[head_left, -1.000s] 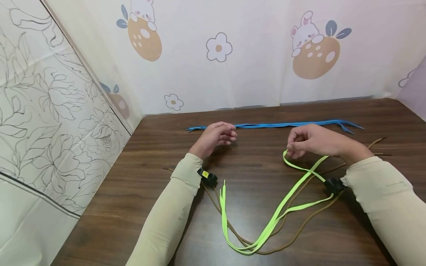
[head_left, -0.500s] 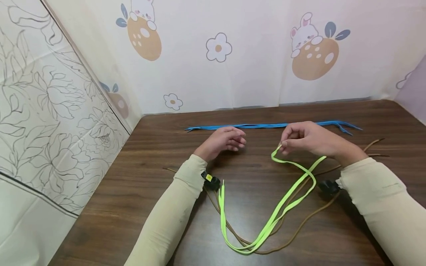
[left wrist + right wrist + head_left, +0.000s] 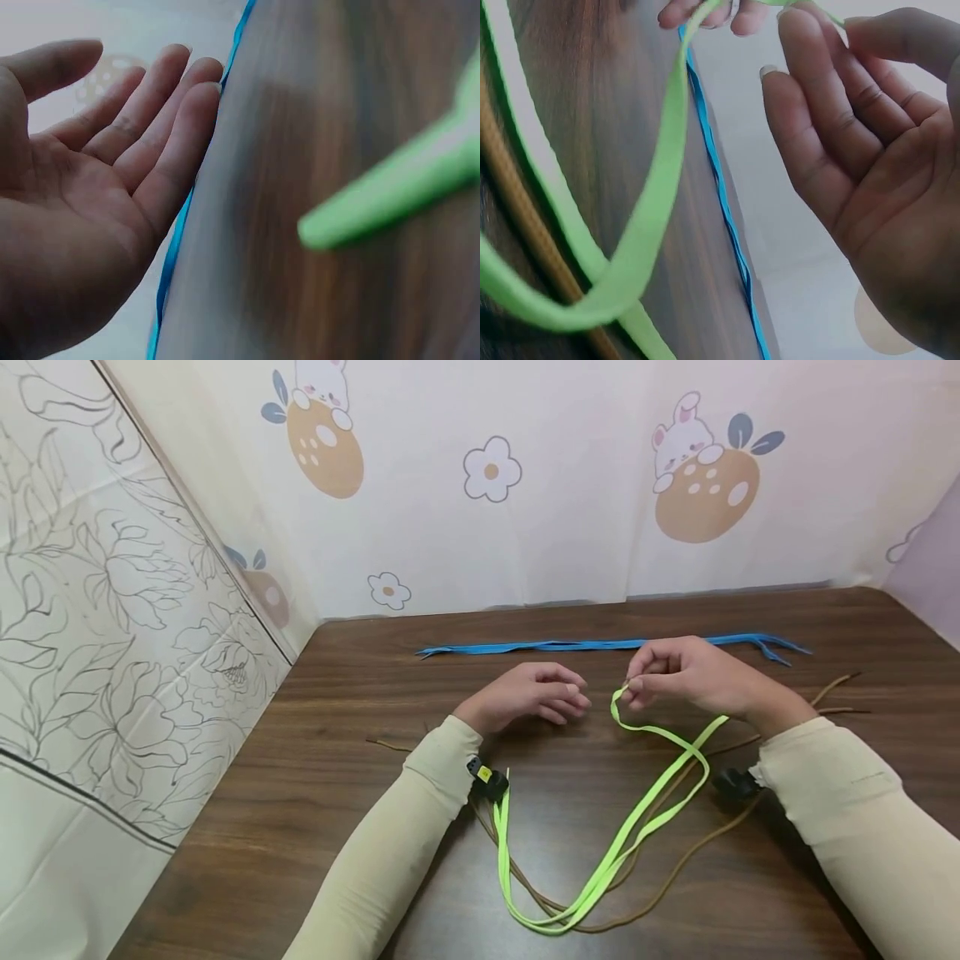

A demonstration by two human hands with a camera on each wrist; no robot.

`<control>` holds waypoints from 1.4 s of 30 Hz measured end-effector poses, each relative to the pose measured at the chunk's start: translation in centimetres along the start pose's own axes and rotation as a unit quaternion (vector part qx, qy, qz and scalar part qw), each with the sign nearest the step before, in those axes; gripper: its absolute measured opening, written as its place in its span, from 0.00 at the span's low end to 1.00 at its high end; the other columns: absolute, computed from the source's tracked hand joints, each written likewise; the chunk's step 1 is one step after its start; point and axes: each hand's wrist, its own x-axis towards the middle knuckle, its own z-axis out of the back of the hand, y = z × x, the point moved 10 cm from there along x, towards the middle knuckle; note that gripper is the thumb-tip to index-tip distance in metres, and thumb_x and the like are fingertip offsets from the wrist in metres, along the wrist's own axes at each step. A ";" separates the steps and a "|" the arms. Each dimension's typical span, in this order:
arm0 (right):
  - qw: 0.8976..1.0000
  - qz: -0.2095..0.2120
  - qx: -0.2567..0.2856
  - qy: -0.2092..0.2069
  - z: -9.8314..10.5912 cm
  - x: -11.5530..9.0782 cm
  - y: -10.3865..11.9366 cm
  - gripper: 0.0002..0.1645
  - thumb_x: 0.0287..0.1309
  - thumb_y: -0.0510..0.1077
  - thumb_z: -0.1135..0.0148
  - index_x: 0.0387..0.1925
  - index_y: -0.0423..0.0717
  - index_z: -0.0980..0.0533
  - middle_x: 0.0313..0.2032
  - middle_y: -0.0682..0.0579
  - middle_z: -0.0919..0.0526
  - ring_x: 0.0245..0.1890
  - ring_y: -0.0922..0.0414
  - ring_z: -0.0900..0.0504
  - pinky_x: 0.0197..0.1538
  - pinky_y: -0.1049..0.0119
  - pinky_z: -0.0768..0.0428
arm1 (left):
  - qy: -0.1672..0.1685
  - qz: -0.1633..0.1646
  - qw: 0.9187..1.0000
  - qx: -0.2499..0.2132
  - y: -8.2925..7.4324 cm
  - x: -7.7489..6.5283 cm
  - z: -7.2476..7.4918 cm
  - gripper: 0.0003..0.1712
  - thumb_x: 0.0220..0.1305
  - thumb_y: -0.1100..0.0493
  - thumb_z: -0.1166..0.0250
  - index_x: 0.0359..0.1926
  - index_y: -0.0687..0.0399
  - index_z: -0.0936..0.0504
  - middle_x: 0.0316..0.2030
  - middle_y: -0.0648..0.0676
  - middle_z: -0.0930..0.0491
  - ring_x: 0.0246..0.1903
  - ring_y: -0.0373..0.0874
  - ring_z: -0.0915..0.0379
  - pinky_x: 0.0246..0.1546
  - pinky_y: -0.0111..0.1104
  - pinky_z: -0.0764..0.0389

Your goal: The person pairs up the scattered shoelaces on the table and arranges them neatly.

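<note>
My right hand (image 3: 686, 681) pinches one end of a neon-green flat shoelace (image 3: 626, 835) between thumb and fingertips, a little above the table. From there the lace loops down in a bend toward the front, where its strands lie over a brown round shoelace (image 3: 675, 881). Relaxed and holding nothing, my left hand (image 3: 528, 695) hovers just left of the pinched end. In the left wrist view its fingers (image 3: 176, 150) are loosely extended, and a green lace tip (image 3: 322, 229) shows blurred near the camera. The right wrist view shows the pinched green lace (image 3: 664, 150) close up.
A blue shoelace (image 3: 555, 646) lies stretched along the back of the dark wooden table (image 3: 300, 793). Behind it stands a wall covering (image 3: 570, 527) with rabbit prints. A flower-patterned panel (image 3: 112, 610) borders the left side. Brown lace ends (image 3: 843, 710) reach out at the right.
My right hand has moved a little left, drawing the green lace end along with it and away from the right wrist. My left hand has shifted right and slightly nearer, toward the right hand.
</note>
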 end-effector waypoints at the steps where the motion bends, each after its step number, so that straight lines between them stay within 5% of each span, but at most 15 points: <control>1: 1.000 0.004 0.005 0.002 -0.1 0.0 0.1 0.09 0.72 0.38 0.42 0.43 0.32 0.24 0.38 0.38 0.14 0.38 0.45 0.12 0.45 0.59 0.15 | 0.007 -0.001 1.000 0.003 -0.1 0.0 -0.4 0.20 0.75 0.60 0.41 0.61 0.68 0.25 0.48 0.61 0.15 0.50 0.55 0.18 0.48 0.42 0.17; 14: 1.000 0.020 0.022 0.007 -0.5 0.3 0.1 0.07 0.69 0.35 0.40 0.42 0.32 0.24 0.37 0.38 0.13 0.39 0.48 0.12 0.46 0.60 0.16 | 0.038 -0.015 0.997 0.059 -0.8 0.1 -2.9 0.15 0.68 0.56 0.33 0.54 0.52 0.16 0.49 0.61 0.16 0.50 0.53 0.19 0.48 0.40 0.17; 21: 1.000 0.028 0.000 -0.008 -0.2 0.4 0.0 0.08 0.67 0.36 0.38 0.45 0.34 0.20 0.38 0.41 0.12 0.39 0.49 0.12 0.45 0.63 0.16 | 0.062 -0.015 0.996 0.067 -0.7 0.3 -4.0 0.11 0.69 0.54 0.34 0.45 0.55 0.15 0.47 0.59 0.16 0.49 0.52 0.20 0.48 0.40 0.17; 28: 0.999 0.022 -0.030 -0.025 0.3 0.3 -0.5 0.12 0.68 0.37 0.38 0.49 0.36 0.17 0.43 0.48 0.12 0.43 0.55 0.13 0.46 0.65 0.17 | 0.056 -0.017 0.995 0.078 -0.5 0.4 -3.8 0.14 0.72 0.54 0.38 0.40 0.61 0.16 0.46 0.52 0.14 0.48 0.51 0.19 0.47 0.39 0.17; 42: 0.998 0.017 -0.034 -0.058 1.2 0.2 -0.9 0.10 0.67 0.36 0.38 0.46 0.36 0.16 0.41 0.46 0.12 0.42 0.53 0.13 0.44 0.66 0.16 | 0.035 -0.017 0.996 0.079 -0.6 0.3 -3.0 0.15 0.75 0.52 0.42 0.43 0.58 0.16 0.45 0.54 0.14 0.46 0.54 0.18 0.47 0.38 0.17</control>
